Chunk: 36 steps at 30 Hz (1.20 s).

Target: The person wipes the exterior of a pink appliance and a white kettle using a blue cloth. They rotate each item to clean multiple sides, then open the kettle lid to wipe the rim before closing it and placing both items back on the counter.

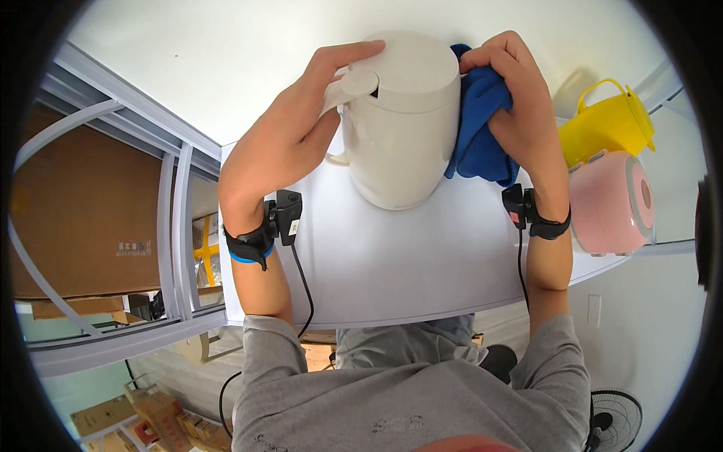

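A cream-white lidded jug (403, 143) stands upright near the far side of the white table (376, 264). My left hand (301, 113) is closed round its handle at the left, with the thumb or a finger reaching onto the lid's edge. In my right hand (520, 98) is a bunched blue cloth (482, 124), pressed against the jug's right side. Part of the cloth hangs down below the fingers. The jug hides some of my left fingertips.
To the right are a yellow jug (610, 128) and a pink rounded appliance (611, 203). A white wall rises behind the table. At the left stand a metal-framed window (177, 226) and a large brown carton (90, 203) beyond it. A fan (614, 418) is at lower right.
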Motion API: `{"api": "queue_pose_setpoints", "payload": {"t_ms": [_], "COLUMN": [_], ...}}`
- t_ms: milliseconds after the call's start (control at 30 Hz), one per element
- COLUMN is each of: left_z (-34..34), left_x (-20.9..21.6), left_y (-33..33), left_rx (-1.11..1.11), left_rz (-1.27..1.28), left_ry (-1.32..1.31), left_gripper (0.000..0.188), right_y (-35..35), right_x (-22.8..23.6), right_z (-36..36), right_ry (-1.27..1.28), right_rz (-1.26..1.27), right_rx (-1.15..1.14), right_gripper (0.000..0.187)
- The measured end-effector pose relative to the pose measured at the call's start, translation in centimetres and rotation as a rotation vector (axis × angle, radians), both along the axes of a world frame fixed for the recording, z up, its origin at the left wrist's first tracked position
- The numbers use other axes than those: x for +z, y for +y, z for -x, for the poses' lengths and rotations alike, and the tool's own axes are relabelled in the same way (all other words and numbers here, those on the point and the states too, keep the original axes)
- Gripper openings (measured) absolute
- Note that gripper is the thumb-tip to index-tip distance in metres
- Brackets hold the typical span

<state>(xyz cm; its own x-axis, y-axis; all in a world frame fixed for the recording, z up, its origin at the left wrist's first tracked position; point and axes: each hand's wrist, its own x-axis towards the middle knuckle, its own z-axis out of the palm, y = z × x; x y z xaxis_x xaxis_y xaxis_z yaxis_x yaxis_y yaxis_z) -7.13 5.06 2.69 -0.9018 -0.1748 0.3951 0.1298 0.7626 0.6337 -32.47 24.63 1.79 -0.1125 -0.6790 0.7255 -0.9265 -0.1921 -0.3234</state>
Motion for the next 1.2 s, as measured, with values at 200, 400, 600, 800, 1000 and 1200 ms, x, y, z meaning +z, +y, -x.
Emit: {"api": "queue_pose_setpoints", "payload": {"t_ms": [200,400,600,800,1000,1200], "left_z": [0.3,-0.2,-0.7,-1.2,-2.1,-4.0], "left_x": [-0.6,-0.3,-0.6,-0.6,-1.2,-1.0], "left_y": [-0.4,-1.0,-2.5,-3.0,-3.4,-3.9], "left_rx": [0.000,-0.050,-0.122,-0.072,0.000,0.173], "left_rz": [0.086,-0.030,-0.118,-0.038,-0.069,-0.124], "left_ry": [0.117,0.037,0.052,0.053,0.069,0.012], "left_gripper": [0.087,0.080,0.073,0.076,0.083,0.088], "right_y": [-0.3,-0.2,-0.3,-0.1,-0.5,-0.4], "right_x": [-0.9,-1.6,-2.3,-2.5,-5.0,-6.2], "right_z": [1.2,1.8,2.5,0.9,0.8,0.9], "right_ry": [-0.074,-0.106,-0.302,-0.308,-0.073,-0.055], "right_rz": [0.031,0.052,-0.057,-0.455,-0.966,-0.883], "right_rx": [0.037,-0.012,-0.003,0.131,0.076,0.155], "right_gripper": [0.033,0.028,0.048,0.082,0.077,0.081]}}
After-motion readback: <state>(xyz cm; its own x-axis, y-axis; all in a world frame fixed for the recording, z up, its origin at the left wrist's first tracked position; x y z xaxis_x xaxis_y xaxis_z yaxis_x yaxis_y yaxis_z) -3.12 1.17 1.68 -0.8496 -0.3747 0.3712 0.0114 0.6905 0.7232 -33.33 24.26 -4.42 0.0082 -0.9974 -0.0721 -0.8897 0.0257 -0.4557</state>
